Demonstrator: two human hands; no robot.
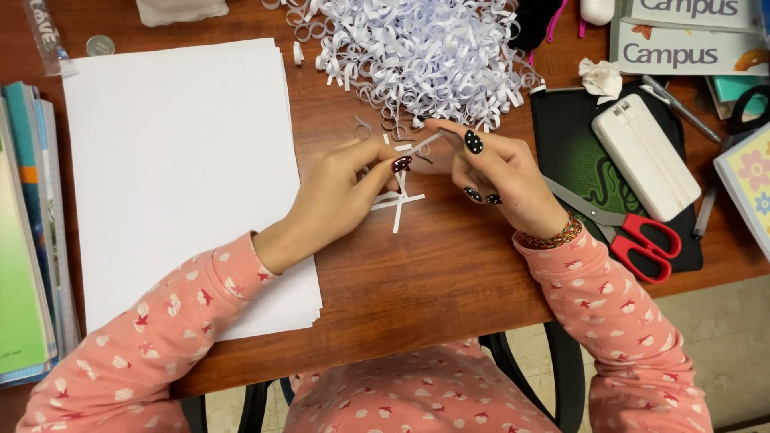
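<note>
The notebooks (690,36) run off the top edge — the books (24,240) off the left.

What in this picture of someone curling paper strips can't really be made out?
All in the head view:
- How the strip is pinched: the fingers of both hands, left and right, cover it.
- The loose strips under the hands: partly covered, so no count.
- The scissors: blade tips hidden behind the right wrist.
- The pile of curls: cut off by the top edge.
- The books at left: cut off by the frame edge.
</note>
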